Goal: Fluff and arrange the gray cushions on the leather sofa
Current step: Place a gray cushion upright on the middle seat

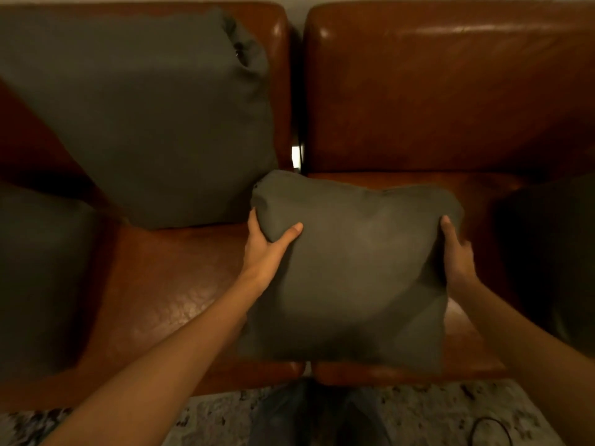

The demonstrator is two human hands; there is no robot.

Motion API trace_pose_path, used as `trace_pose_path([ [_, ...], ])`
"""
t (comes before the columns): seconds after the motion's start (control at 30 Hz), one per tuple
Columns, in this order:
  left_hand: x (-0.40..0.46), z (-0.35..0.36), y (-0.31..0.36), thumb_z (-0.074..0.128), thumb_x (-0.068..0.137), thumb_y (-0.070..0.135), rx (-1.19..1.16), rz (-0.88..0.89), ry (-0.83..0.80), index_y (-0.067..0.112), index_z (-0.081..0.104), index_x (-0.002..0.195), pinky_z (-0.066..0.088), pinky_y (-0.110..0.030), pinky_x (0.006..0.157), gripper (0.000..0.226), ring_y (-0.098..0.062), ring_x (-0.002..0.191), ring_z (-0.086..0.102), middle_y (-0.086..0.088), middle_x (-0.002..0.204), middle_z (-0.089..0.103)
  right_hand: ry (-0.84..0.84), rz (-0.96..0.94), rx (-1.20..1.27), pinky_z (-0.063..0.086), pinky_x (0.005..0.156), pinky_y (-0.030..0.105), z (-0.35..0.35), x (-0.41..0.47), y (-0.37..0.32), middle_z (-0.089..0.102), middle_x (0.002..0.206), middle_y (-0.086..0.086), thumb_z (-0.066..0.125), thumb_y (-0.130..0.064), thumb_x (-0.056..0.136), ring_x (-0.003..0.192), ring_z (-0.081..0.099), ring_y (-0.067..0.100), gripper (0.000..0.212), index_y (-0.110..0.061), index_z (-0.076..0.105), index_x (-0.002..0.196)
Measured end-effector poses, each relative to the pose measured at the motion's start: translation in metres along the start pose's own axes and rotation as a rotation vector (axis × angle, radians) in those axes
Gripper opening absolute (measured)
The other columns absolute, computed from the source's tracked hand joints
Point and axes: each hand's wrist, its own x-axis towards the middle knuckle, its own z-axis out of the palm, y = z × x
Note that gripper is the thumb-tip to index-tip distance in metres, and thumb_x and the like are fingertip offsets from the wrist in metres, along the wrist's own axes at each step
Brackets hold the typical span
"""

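Note:
A small gray cushion [351, 272] is held up in front of the brown leather sofa [434, 101], over the gap between its two seats. My left hand [267, 249] grips the cushion's upper left edge, thumb across the front. My right hand [457, 255] grips its right edge, fingers hidden behind the fabric. A large gray cushion [154, 114] leans against the left backrest. Another gray cushion [38, 278] lies at the far left on the seat. A dark cushion [553, 252] sits at the far right in shadow.
The right backrest is bare leather. A pale patterned rug [418, 410] lies in front of the sofa, with a dark cable [492, 429] on it at the lower right. My legs [315, 416] stand at the sofa's front edge.

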Motion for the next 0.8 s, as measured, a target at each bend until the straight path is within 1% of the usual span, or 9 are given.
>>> trace_pose_path([
  [0.07,0.009,0.018,0.017,0.077,0.071,0.054,-0.007,0.024,-0.033,0.038,0.016,0.151,0.038,-0.041,0.11,0.101,-0.018,0.127,0.048,0.007,0.143,0.047,0.017,-0.061,0.041,0.032,0.112,0.055,-0.016,0.013,-0.026,0.04,0.15,0.012,0.049,-0.094,0.055,0.134,0.041,0.037,0.123,-0.018,0.03,0.149],
  [0.2,0.029,0.062,0.059,0.077,0.071,0.054,-0.03,0.101,-0.07,0.04,0.013,0.151,0.036,-0.042,0.112,0.103,-0.018,0.13,0.046,0.007,0.145,0.045,0.027,-0.169,0.159,0.031,0.112,0.055,-0.044,0.04,-0.079,0.035,0.153,0.009,0.05,-0.086,0.068,0.137,0.037,0.035,0.11,-0.021,0.022,0.153],
  [0.3,0.045,0.092,0.094,0.078,0.068,0.055,-0.084,0.126,-0.066,0.038,0.011,0.151,0.036,-0.044,0.111,0.108,-0.02,0.131,0.044,0.005,0.148,0.041,0.043,-0.209,0.248,0.032,0.112,0.053,-0.062,0.056,-0.113,0.037,0.151,0.007,0.048,-0.08,0.078,0.136,0.038,0.03,0.099,-0.021,0.022,0.153],
  [0.37,0.056,0.109,0.116,0.078,0.066,0.056,-0.134,0.135,-0.059,0.037,0.013,0.149,0.038,-0.044,0.109,0.107,-0.02,0.128,0.046,0.004,0.145,0.042,0.011,-0.247,0.288,0.032,0.112,0.052,-0.073,0.066,-0.133,0.041,0.146,0.004,0.048,-0.079,0.079,0.132,0.041,0.026,0.096,-0.019,0.025,0.151],
  [0.43,0.065,0.124,0.132,0.079,0.07,0.052,-0.174,0.137,-0.049,0.034,0.014,0.149,0.039,-0.042,0.109,0.103,-0.019,0.126,0.048,0.005,0.142,0.044,-0.028,-0.281,0.305,0.033,0.112,0.052,-0.081,0.075,-0.148,0.043,0.142,0.003,0.05,-0.079,0.079,0.131,0.042,0.026,0.096,-0.018,0.025,0.149],
  [0.53,0.071,0.144,0.147,0.077,0.076,0.045,-0.178,0.155,-0.017,0.029,0.012,0.15,0.039,-0.033,0.106,0.1,-0.016,0.124,0.047,0.007,0.137,0.045,-0.058,-0.288,0.303,0.031,0.114,0.053,-0.091,0.091,-0.167,0.034,0.152,0.007,0.052,-0.077,0.079,0.138,0.036,0.029,0.104,-0.015,0.014,0.153],
  [0.6,0.073,0.156,0.151,0.076,0.078,0.042,-0.149,0.165,-0.004,0.028,0.009,0.15,0.039,-0.034,0.106,0.099,-0.015,0.122,0.047,0.006,0.135,0.044,-0.087,-0.274,0.288,0.029,0.115,0.055,-0.094,0.1,-0.173,0.027,0.157,0.008,0.052,-0.078,0.078,0.142,0.031,0.032,0.11,-0.014,0.006,0.155],
  [0.67,0.074,0.165,0.153,0.076,0.078,0.042,-0.126,0.175,0.011,0.028,0.008,0.15,0.039,-0.038,0.108,0.1,-0.018,0.126,0.047,0.004,0.141,0.043,-0.089,-0.261,0.247,0.027,0.115,0.057,-0.096,0.107,-0.177,0.023,0.159,0.009,0.049,-0.078,0.08,0.143,0.028,0.033,0.111,-0.013,0.001,0.155],
  [0.8,0.075,0.172,0.154,0.076,0.075,0.051,-0.094,0.197,0.047,0.029,0.016,0.147,0.041,-0.041,0.107,0.097,-0.02,0.125,0.049,0.003,0.14,0.047,-0.012,-0.25,0.218,0.031,0.114,0.052,-0.098,0.116,-0.185,0.03,0.156,0.009,0.049,-0.077,0.08,0.14,0.033,0.032,0.106,-0.012,0.011,0.154],
])
